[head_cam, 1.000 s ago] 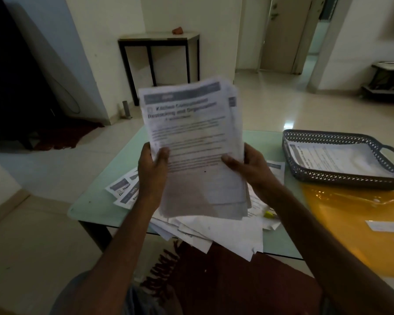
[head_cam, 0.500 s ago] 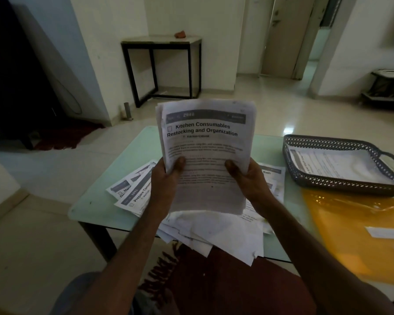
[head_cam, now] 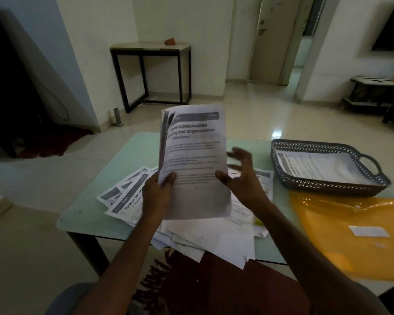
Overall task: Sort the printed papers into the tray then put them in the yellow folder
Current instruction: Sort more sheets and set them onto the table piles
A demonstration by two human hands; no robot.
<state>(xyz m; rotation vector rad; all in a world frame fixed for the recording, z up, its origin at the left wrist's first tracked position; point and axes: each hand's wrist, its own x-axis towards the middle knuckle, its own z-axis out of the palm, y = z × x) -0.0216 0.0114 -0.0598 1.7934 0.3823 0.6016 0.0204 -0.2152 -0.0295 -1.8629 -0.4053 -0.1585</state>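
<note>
Above the glass table, a stack of printed papers is held upright, well left of the tray.

The left hand clamps the stack's lower left edge, thumb on front. The right hand is spread and blurred at the right edge, thumb on the top sheet, gripping nothing. Best to peel off just that sheet, hold the rest firmly so they don't fan, and lay it flat in the tray behind the yellow folder.

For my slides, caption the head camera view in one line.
Left hand holds a stack of papers over the table, right hand open beside it, tray and yellow folder nearby.
</note>
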